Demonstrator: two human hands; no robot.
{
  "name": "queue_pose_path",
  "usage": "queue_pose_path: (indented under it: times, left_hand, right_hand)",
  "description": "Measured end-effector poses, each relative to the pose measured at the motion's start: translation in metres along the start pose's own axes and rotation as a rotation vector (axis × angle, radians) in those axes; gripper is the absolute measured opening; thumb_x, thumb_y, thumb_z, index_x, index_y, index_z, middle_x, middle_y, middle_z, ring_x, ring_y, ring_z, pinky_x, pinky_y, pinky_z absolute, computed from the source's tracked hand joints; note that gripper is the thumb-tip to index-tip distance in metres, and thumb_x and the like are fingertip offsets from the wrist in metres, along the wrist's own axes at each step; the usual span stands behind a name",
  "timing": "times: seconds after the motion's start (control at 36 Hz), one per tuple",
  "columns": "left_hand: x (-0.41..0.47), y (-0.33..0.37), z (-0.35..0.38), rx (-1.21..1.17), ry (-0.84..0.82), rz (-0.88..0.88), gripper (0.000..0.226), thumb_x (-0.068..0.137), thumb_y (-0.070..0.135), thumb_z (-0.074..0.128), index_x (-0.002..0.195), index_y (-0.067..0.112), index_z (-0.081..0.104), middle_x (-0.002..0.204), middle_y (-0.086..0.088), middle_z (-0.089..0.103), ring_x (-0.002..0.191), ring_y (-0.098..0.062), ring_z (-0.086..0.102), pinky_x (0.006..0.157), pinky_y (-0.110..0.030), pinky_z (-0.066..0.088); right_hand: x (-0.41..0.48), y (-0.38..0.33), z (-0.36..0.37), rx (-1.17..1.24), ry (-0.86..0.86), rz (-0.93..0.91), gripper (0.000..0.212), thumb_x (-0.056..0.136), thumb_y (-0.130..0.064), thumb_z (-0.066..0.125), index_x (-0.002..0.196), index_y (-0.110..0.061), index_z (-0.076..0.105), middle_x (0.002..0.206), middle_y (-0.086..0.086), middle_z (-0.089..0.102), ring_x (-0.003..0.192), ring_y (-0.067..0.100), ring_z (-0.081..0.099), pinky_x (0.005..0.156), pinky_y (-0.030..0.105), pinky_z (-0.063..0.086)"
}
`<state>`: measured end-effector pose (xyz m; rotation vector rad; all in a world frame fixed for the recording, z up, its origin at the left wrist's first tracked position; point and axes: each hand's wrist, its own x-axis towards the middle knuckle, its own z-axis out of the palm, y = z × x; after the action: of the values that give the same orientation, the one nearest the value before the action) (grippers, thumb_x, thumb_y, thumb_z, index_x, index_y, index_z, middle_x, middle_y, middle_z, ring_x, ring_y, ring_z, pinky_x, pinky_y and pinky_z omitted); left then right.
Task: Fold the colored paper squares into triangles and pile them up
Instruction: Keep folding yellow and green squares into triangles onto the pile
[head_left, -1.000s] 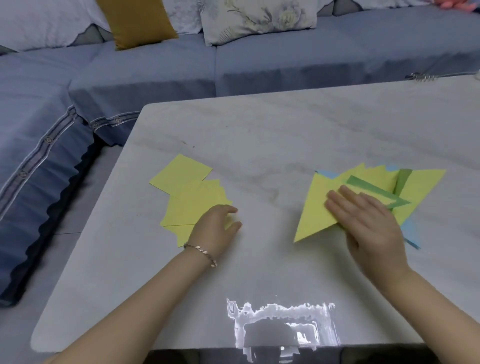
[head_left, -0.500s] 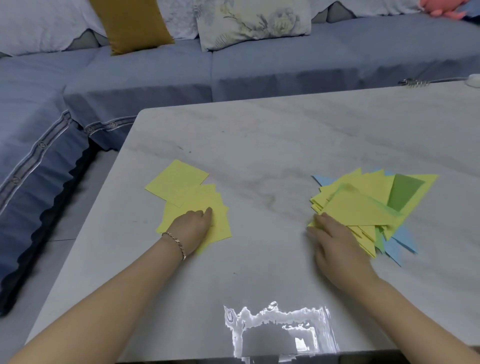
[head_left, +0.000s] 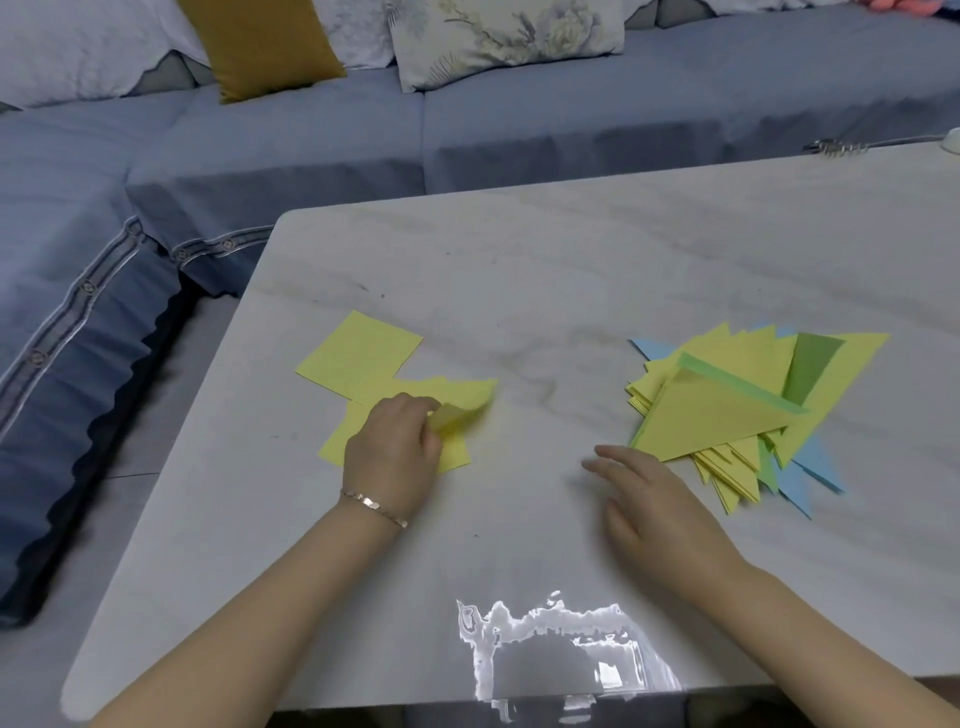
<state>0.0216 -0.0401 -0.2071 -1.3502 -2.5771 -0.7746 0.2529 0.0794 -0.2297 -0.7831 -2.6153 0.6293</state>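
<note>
a pale marbled counter (head_left: 571, 260) stands before a blue-grey sofa (head_left: 571, 119) with a mustard cushion (head_left: 260, 47) and a floral cushion (head_left: 509, 36).

half a second ago the left hand (head_left: 392, 452) lay flat on the stack of yellow paper squares (head_left: 363, 353). now its thumb and fingers pinch the near edge of the top yellow sheet (head_left: 465, 410) and raise it, so the sheet curls up off the stack. its free corner points right and away, toward the sofa. the right hand (head_left: 660, 504), which was touching the near edge of the pile of folded triangles (head_left: 727, 410), has drawn back. it is now just beside the pile's near-left corner, fingers straight, holding nothing.

the squares lie on the left of the counter. the farthest one sits turned like a diamond, one corner toward the sofa. the pile is well apart on the right, yellow, green and light blue. its top yellow triangle has its longest edge on the near side, running roughly left to right, with its peak pointing away.
</note>
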Motion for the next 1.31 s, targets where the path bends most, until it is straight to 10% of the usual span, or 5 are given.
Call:
queue_pose_path:
  times: [0.22, 0.53, 0.67, 1.08, 1.31]
  left_hand:
    - [-0.026, 0.057, -0.023, -0.697, -0.112, -0.152, 0.042, 0.081, -0.008, 0.053, 0.062, 0.029, 0.061, 0.106, 0.012, 0.052, 0.097, 0.013, 0.053, 0.077, -0.002, 0.039]
    - [-0.008, 0.065, -0.035, -1.09, -0.581, -0.797, 0.02, 0.088, 0.009, 0.049, 0.074, 0.01, 0.064, 0.07, -0.007, 0.06, 0.057, -0.017, 0.052, 0.045, -0.016, 0.043]
    - [-0.004, 0.065, -0.024, -0.749, -0.53, -0.516, 0.022, 0.078, -0.003, 0.064, 0.077, 0.019, 0.064, 0.04, 0.016, 0.041, 0.041, -0.001, 0.041, 0.046, -0.01, 0.034]
    - [-0.018, 0.081, -0.024, -0.797, -0.517, -0.306, 0.04, 0.08, -0.009, 0.057, 0.07, 0.029, 0.064, 0.075, 0.008, 0.061, 0.064, 0.008, 0.053, 0.066, -0.005, 0.043]
    - [-0.028, 0.095, -0.027, -0.935, -0.539, -0.441, 0.023, 0.088, 0.01, 0.057, 0.072, 0.023, 0.068, 0.067, 0.009, 0.067, 0.062, 0.001, 0.059, 0.062, -0.014, 0.046]
  right_hand:
    - [0.003, -0.01, -0.001, 0.172, -0.027, -0.145, 0.101, 0.067, 0.014, 0.051, 0.139, -0.047, 0.017, 0.146, -0.022, 0.009, 0.131, -0.002, 0.014, 0.099, 0.014, 0.022]
    - [-0.006, -0.003, 0.001, 0.047, 0.219, -0.532, 0.045, 0.081, 0.009, 0.047, 0.109, -0.025, 0.057, 0.122, -0.001, 0.051, 0.11, 0.021, 0.051, 0.085, 0.032, 0.04]
    - [-0.006, -0.007, -0.003, 0.084, 0.063, -0.603, 0.022, 0.1, -0.025, 0.038, 0.109, -0.025, 0.057, 0.118, -0.005, 0.054, 0.109, 0.018, 0.053, 0.087, 0.03, 0.04]
    - [0.005, -0.027, -0.029, 0.593, -0.094, 0.13, 0.019, 0.084, -0.04, 0.061, 0.066, -0.04, 0.064, 0.124, -0.024, 0.045, 0.114, -0.013, 0.041, 0.089, 0.001, 0.027]
    - [0.014, -0.039, -0.026, 0.787, 0.046, 0.372, 0.02, 0.074, -0.008, 0.074, 0.059, -0.019, 0.068, 0.055, -0.014, 0.065, 0.053, -0.004, 0.054, 0.054, 0.008, 0.039]
